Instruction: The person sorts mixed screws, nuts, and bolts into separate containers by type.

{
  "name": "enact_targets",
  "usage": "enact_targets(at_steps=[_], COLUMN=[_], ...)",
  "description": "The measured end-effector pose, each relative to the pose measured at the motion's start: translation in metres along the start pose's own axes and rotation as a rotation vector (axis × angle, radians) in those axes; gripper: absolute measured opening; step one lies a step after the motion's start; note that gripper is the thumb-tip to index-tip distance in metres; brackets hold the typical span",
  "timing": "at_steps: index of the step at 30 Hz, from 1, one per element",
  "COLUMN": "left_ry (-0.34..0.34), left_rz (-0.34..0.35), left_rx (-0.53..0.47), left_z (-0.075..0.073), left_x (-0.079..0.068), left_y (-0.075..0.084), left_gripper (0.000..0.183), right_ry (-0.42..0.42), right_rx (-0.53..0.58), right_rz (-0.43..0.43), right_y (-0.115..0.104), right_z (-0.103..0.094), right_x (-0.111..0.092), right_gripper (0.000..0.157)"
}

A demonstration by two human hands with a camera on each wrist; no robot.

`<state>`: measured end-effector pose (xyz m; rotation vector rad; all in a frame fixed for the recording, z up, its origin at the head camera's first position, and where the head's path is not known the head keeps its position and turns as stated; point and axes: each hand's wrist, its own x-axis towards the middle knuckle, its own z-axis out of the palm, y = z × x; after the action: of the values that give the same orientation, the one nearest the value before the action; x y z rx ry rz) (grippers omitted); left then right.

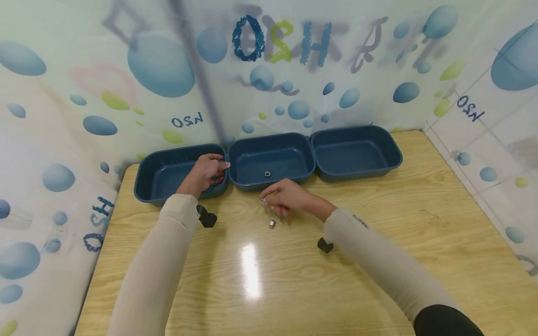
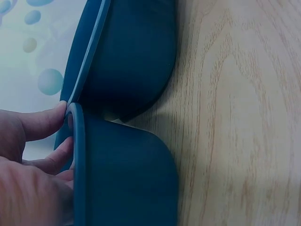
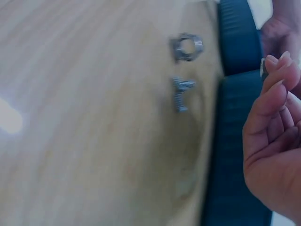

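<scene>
My left hand [image 1: 206,172] grips the right end of the left blue bin [image 1: 145,186]. Its thumb lies over the rim and its other fingers reach inside, as the left wrist view shows beside the bin wall [image 2: 127,179]. In front of the middle bin [image 1: 244,185], my right hand [image 1: 287,195] pinches a small metal nut [image 1: 263,201] between thumb and fingertips. Below that hand a hex nut [image 1: 272,224] lies on the table, with small screws [image 3: 181,94] close by in the right wrist view. Another nut [image 1: 267,173] sits on the middle bin's floor.
A third blue bin [image 1: 357,176] stands at the right, so the bins form a row along the back of the wooden table [image 1: 378,233]. Behind them hangs a patterned curtain [image 1: 168,102]. Black camera mounts [image 1: 207,217] stick out from both wrists.
</scene>
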<state>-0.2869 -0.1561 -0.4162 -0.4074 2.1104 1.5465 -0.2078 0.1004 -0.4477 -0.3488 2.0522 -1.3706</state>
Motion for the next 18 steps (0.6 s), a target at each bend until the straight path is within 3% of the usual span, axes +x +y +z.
enact_targets(at_steps=[5,10,18], left_ry=[0.000,-0.007,-0.003], left_rz=[-0.007,-0.003,-0.002], left_rx=[-0.009,-0.010,-0.009], left_z=[-0.001,-0.001,0.000], left_x=[-0.001,0.001,0.003], left_y=[-0.002,-0.003,-0.001], left_gripper=[0.055,0.055,0.053], right_ry=[0.038,0.134,0.278], right_rx=[0.090,0.148,0.200], right_rz=[0.011,0.012,0.044], right_y=[-0.019,-0.033,-0.032], right_z=[-0.008,-0.023,-0.049], right_x=[0.002,0.005,0.017], right_gripper=[0.034,0.036,0.038])
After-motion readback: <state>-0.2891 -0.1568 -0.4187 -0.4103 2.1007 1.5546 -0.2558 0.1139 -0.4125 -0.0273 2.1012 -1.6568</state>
